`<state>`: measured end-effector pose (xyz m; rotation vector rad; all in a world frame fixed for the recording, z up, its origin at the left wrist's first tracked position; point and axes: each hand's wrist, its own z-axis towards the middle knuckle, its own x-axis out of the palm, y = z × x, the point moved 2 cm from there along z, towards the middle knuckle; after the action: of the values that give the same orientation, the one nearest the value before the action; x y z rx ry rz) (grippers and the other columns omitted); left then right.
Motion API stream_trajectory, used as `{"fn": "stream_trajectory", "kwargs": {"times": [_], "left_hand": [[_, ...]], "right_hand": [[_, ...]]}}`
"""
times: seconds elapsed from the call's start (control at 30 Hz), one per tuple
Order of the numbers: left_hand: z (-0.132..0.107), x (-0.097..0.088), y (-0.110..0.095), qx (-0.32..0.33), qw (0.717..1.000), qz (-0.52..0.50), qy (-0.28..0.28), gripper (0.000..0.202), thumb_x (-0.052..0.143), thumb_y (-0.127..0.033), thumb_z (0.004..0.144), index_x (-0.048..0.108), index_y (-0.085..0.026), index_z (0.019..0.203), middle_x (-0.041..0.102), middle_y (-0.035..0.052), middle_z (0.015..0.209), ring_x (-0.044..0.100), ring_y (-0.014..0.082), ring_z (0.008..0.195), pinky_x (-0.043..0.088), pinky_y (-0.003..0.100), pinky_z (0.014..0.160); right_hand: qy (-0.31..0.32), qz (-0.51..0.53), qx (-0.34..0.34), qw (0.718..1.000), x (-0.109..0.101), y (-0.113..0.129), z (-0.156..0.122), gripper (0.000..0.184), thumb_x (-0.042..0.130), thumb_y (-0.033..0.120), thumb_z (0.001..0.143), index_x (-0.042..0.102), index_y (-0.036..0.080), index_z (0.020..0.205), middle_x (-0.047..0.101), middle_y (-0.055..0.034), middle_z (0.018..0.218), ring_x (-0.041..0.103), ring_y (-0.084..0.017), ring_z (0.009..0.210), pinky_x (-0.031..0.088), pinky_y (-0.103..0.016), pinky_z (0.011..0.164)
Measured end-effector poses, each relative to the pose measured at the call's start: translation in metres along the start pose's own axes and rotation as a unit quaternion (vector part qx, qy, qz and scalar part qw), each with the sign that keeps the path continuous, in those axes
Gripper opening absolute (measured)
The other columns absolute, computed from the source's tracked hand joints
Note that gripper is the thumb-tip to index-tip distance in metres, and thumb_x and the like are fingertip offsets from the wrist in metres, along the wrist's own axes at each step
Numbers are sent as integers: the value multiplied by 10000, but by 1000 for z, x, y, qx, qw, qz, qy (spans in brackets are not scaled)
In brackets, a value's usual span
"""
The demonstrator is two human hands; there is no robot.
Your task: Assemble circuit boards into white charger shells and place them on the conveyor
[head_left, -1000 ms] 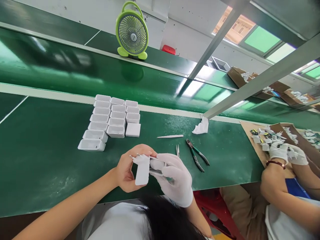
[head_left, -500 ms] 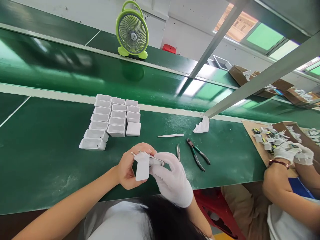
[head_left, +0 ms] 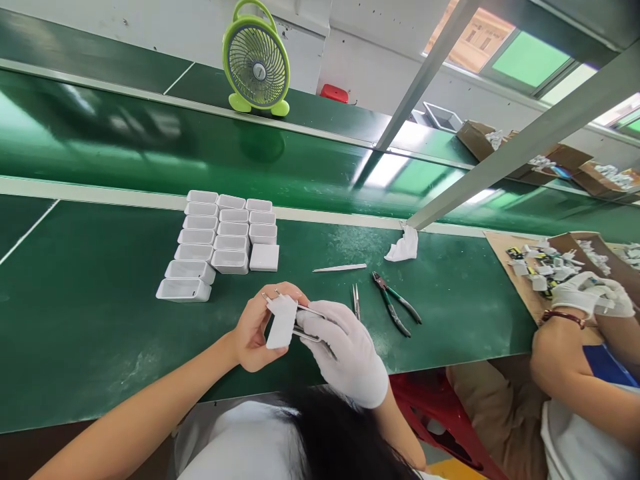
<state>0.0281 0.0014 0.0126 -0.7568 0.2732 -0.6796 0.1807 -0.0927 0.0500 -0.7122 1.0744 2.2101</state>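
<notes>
My bare left hand [head_left: 255,330] grips a white plug housing [head_left: 281,323] with two metal prongs at its top, held above the near edge of the green bench [head_left: 100,307]. My right hand [head_left: 345,350], in a white glove, is closed on metal tweezers [head_left: 307,323] whose tips meet the housing's right side. Behind my hands stand several white open housings [head_left: 220,237] in three rows.
A second pair of tweezers [head_left: 355,301], green-handled cutters [head_left: 396,308], a white pick [head_left: 340,268] and a crumpled tissue [head_left: 403,245] lie on the bench. A green fan [head_left: 256,61] stands beyond the belt. At right a co-worker's gloved hands [head_left: 590,293] sort parts on cardboard [head_left: 520,280].
My right hand has shifted its grip and the tweezers now show more clearly against the housing. The co-worker's hands moved slightly. The view drifted a little.
</notes>
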Motion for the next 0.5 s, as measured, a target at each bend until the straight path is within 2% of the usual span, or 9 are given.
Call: {"fn": "stream_trajectory", "kwargs": {"times": [0.17, 0.33, 0.5], "left_hand": [[2, -1, -1, -12, 1000, -8, -13, 363, 624, -403, 885, 557, -191, 1173, 559, 103, 1021, 639, 264, 924, 565, 389, 722], [1, -4, -2, -66, 998, -17, -8, 391, 636, -361, 891, 556, -161, 1217, 580, 122, 1035, 654, 259, 927, 563, 367, 739], [0, -6, -3, -89, 995, -43, -24, 358, 661, -358, 882, 576, -167, 1173, 607, 112, 1014, 642, 234, 916, 549, 335, 750]], "right_hand": [[18, -28, 10, 999, 2, 0, -2, 226, 512, 172, 1037, 569, 224, 1250, 661, -111, 1195, 635, -256, 1083, 595, -397, 890], [0, 41, 54, 998, 3, -3, -1, 340, 534, 145, 1014, 544, 263, 1333, 658, -90, 1207, 629, -244, 1102, 603, -381, 888], [19, -8, 30, 999, 9, -6, -2, 375, 549, 128, 981, 570, 273, 1326, 617, -124, 1216, 621, -254, 1077, 600, -380, 869]]}}
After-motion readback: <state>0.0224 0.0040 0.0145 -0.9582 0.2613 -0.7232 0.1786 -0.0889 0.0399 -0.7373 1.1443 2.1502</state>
